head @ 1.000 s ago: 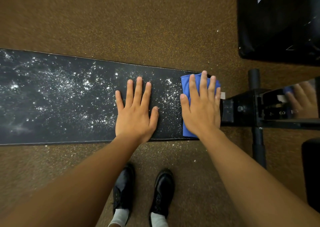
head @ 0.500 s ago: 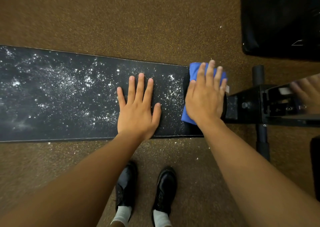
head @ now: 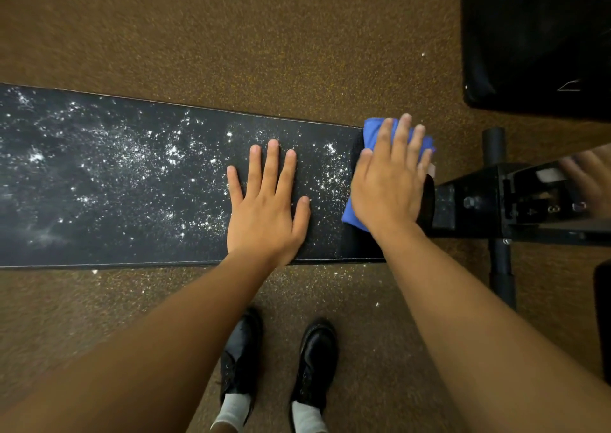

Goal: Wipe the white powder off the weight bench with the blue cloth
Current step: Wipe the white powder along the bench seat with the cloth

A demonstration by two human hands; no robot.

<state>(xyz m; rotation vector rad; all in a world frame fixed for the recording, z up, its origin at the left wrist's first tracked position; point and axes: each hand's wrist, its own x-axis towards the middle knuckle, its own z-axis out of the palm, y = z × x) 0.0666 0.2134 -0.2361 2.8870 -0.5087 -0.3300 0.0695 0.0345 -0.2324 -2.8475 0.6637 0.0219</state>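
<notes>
cloth [head: 372, 135] at bench [head: 115, 240] right end, powder [head: 139, 168] leftward

Warm, dim indoor light falls evenly with soft shadows. The speckled brown carpet floor [head: 231, 35] smears with motion blur toward the top of the frame. Wide-angle distortion bows the long black padded bench [head: 99, 184]; the right hand [head: 386, 184] looks slightly blurred.

The bench [head: 115, 181] lies open leftward — only the flat left hand [head: 264, 207] blocks it. Rightward, a black frame [head: 469, 201] bars passage.
</notes>
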